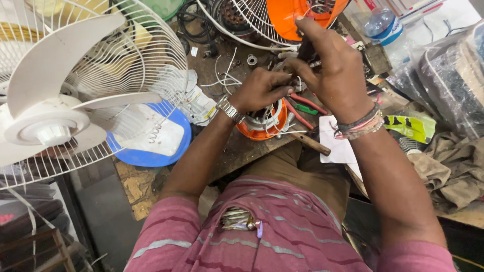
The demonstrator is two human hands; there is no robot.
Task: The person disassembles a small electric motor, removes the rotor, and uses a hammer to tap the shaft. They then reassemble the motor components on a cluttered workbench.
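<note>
A worn, dark counter [237, 151] fills the middle of the frame, its surface scuffed and strewn with white wires [224, 75], small metal parts and scraps. At centre, the left hand [259, 89] is curled, fingers pinching at thin wires just above an orange-and-white motor housing [262, 123] that sits on the counter near its front edge. The right hand [330, 70], just right of centre and higher, is closed around a small dark part with wires; what exactly it grips is hard to tell. Red-handled pliers [302, 108] lie beside the housing, and a wooden-handled tool [311, 143] rests on white paper [340, 146] towards the counter's edge.

At the left, a white fan [65, 100] with its wire cage stands over a blue-and-white base [156, 138]. At the top, another wire guard [257, 22] and an orange fan blade [287, 17] lean in. At the upper right are a plastic bottle [383, 25] and clear plastic bags [448, 75], with a crumpled brown cloth [454, 166] at the right.
</note>
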